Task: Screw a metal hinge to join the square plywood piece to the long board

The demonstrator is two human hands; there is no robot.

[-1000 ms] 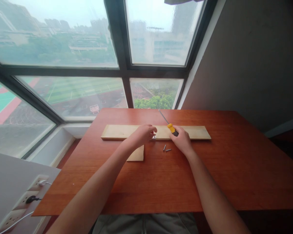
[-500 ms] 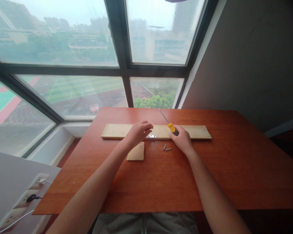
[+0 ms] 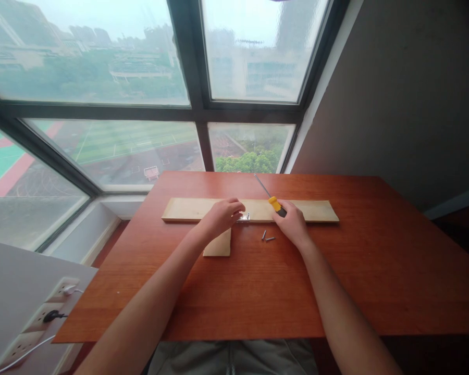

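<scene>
Right hand (image 3: 293, 225) grasping yellow-handled screwdriver (image 3: 274, 203) over long wooden board (image 3: 312, 211) on table (image 3: 258, 291); left hand (image 3: 220, 217) curled at metal hinge (image 3: 243, 217), grip unclear; two screws (image 3: 267, 237) beside.

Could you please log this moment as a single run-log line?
left hand: fingertips at small metal fitting on long board | right hand: grips yellow screwdriver, shaft pointing away | screws: loose on table
</scene>
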